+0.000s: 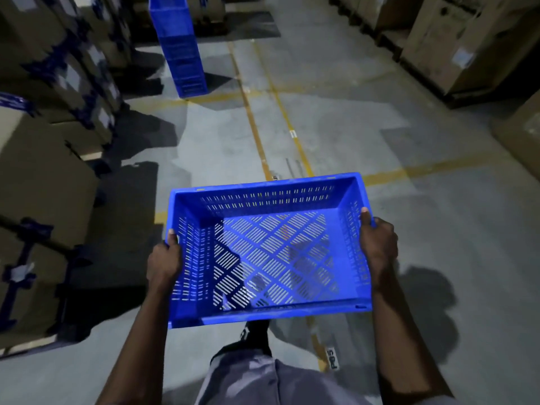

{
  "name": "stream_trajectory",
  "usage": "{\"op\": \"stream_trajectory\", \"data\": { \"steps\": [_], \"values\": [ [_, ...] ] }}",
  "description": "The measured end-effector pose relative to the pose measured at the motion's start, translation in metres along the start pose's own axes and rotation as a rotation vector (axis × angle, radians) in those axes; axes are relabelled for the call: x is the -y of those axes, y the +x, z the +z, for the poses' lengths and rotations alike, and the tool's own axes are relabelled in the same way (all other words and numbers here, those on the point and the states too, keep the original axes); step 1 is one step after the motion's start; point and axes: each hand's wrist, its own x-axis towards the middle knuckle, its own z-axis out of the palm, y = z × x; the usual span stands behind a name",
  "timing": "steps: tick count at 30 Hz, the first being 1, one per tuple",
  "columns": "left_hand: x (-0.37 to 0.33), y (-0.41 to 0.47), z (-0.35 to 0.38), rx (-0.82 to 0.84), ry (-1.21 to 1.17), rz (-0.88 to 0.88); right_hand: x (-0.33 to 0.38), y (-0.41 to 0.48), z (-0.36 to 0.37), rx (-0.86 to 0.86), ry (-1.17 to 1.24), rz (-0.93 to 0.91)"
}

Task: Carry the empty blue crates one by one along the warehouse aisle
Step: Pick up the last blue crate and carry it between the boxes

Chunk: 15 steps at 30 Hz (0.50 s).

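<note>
An empty blue crate (263,206) with slotted walls and floor hangs level in front of me, above the concrete aisle. My left hand (164,263) grips its left rim and my right hand (378,244) grips its right rim, thumbs over the top edges. Ahead at the upper left, a tall stack of blue crates (179,45) stands on the floor beside the boxes. Through the crate's floor I can see the ground and my shoe.
Stacked cardboard boxes (43,176) with blue strapping line the left side. More cardboard boxes (455,45) on pallets line the right. Yellow floor lines (254,124) run down the aisle and cross it. My leg and dark shoe (257,334) show below the crate.
</note>
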Motion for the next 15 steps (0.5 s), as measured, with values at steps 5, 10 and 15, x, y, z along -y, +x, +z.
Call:
{"op": "stream_trajectory", "data": {
  "steps": [5,10,15],
  "values": [
    [-0.085,0.105,0.027,-0.002,0.018,0.035,0.061,0.086,0.055,-0.011,0.039,-0.012],
    [-0.172,0.202,0.046,0.024,0.017,0.063,0.126,0.157,0.098,-0.098,0.064,-0.033],
    [-0.229,0.27,0.066,0.021,0.04,0.069,0.169,0.228,0.137,-0.112,-0.003,0.009]
  ]
}}
